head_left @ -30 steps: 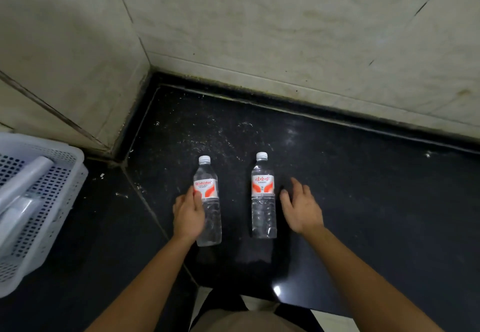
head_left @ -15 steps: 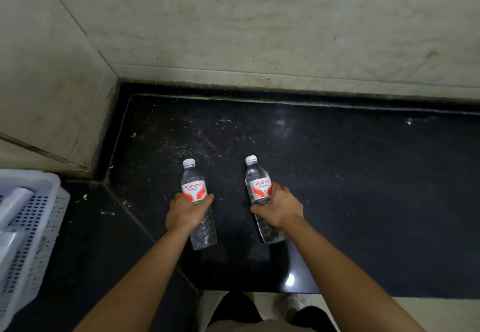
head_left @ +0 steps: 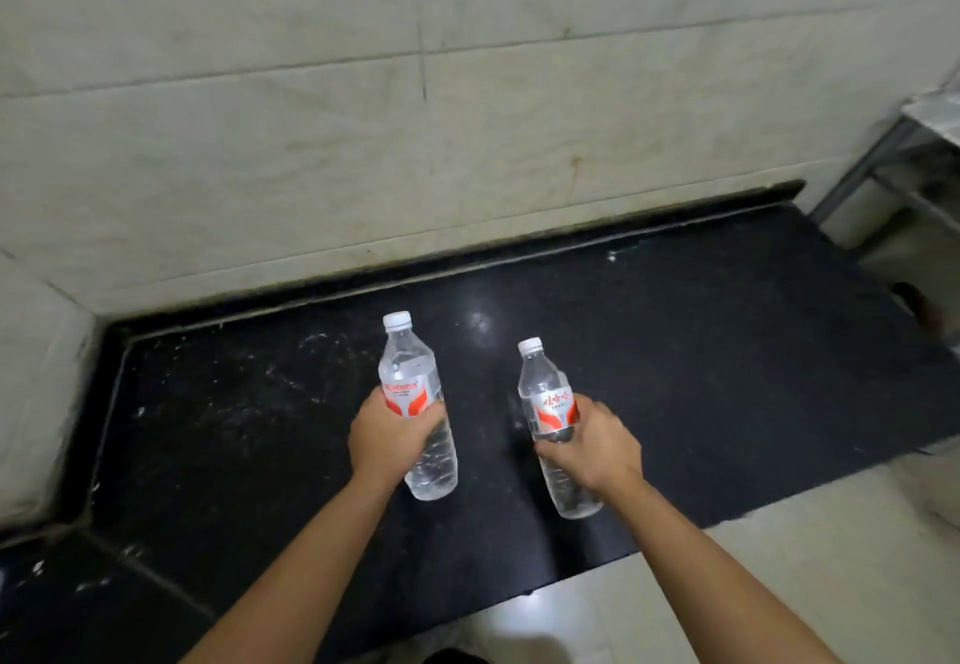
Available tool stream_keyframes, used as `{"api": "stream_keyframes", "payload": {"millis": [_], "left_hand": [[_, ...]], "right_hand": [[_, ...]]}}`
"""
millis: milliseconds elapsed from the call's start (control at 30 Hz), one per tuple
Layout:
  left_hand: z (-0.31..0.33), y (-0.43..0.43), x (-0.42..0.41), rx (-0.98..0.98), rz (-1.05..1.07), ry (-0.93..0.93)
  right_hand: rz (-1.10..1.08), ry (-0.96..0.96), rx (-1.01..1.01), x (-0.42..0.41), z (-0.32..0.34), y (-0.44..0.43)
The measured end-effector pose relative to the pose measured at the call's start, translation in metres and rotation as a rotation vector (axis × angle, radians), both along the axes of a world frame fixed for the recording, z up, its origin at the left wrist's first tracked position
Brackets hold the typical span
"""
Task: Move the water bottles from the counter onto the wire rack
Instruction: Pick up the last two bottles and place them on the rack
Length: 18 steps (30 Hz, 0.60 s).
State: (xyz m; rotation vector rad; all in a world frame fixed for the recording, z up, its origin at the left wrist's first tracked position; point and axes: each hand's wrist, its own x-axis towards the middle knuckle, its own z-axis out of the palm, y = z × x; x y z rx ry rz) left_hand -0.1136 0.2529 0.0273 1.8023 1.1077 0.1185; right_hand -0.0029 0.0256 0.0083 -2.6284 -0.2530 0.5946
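Black speckled stone counter (head_left: pixel 727 351) spans the mid frame. Its back edge runs under a raised black lip below the pale tiled wall (head_left: pixel 363 144). Its L end shuts into a wall corner, so it's tight that way. Its front edge drops to pale glossy floor (head_left: pixel 805 559), open all along. Its R end stops square, and the grey metal wire rack (head_left: pixel 930 144) stands just past that end, w/ only a leg & part of a shelf in view at frame edge. A wide stretch of counter top lies btwn the bottles & that R end, w/ white specks & a glare spot nr the ctr. The left hand (head_left: pixel 387 437) grips the left bottle (head_left: pixel 410 377), clear plastic w/ white cap & red-and-white label, over the counter's ctr. Its fingers are curled tight round the body at the label's lower part. Cap & shoulder stick out above the fist, and the btm third shows below it. The right hand (head_left: pixel 597 448) grips the right bottle (head_left: pixel 545 388), same make, nearer the counter's R end. It's wrapped round the lower label, w/ the base poking out below the fist toward the counter's front edge. Both bottles lean, caps toward the counter's back edge, w/ a clear gap btwn them. Both look lifted off the counter top, but can't tell for sure.
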Motion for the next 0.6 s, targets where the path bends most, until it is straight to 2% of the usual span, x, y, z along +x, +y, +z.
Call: {"api": "stream_keyframes", "payload": {"millis": [167,300,500,600], "left_hand": [[0.069,-0.100,0.061,-0.052,-0.138,-0.259],[0.111,-0.202,0.099,-0.172,-0.189,-0.452],[0.154,-0.356,0.154,-0.661,-0.395,-0.477],[0.168,-0.426,0.175,-0.751,-0.486,-0.477]], "right_hand": [[-0.156,-0.139,0.188,0.031,0.051,-0.107],[-0.264,-0.266,0.289,0.046,0.087,-0.217],[-0.448,-0.441,0.359,0.057,0.131,-0.379],[-0.535,-0.486,0.364,0.062,0.147,-0.447]]}}
